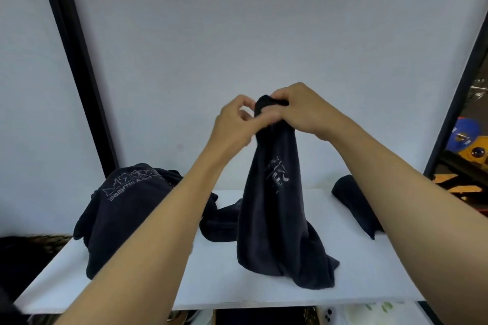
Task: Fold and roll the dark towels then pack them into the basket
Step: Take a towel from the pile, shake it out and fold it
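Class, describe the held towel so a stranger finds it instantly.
Start at the white table. Above its middle, the left hand and right hand pinch the top of a dark towel. Unlike the heap leftward and the roll rightward, it hangs upright.

The raised towel [272,219] is recorded as dark charcoal with a navy cast, and a pale grey printed logo is noted on its upper part. The heaped towels [124,214] at the left are found in the same dark shade, marked with pale grey outlined lettering and a line emblem. The rolled towel [353,206] at the right is seen as plain dark. The table [211,287] is recorded as white, the backdrop [237,21] as pale bluish grey, the frame posts [76,60] as black. Blue and yellow items [467,140] are noted at the far right edge.
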